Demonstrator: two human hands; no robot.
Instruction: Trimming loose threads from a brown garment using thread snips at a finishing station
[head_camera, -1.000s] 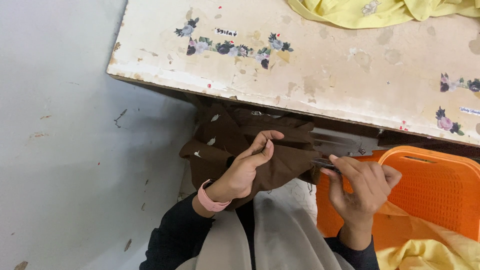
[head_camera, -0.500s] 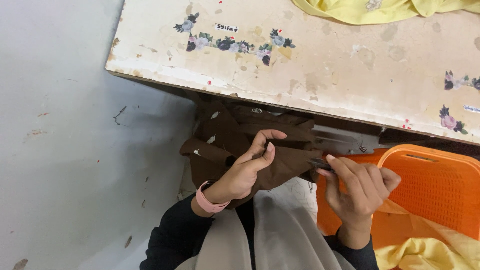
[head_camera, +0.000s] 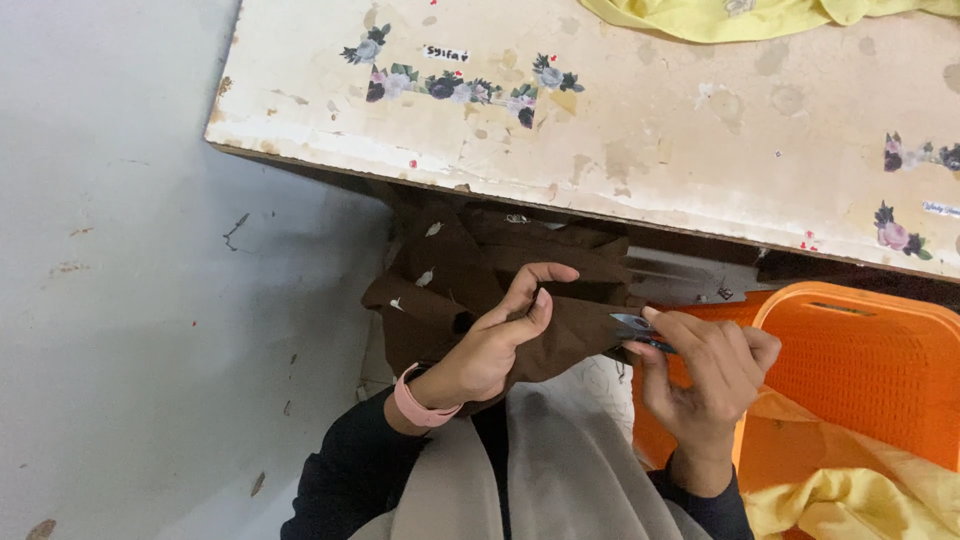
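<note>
The left hand pinches a fold of brown cloth, fingers closed over its edge. The right hand grips a small metal tool, its tip touching the same edge; what kind of tool is hard to tell. The cloth hangs just below the worn white table, whose edge hides its upper part. An orange basket with yellow fabric stands just beside the right hand.
</note>
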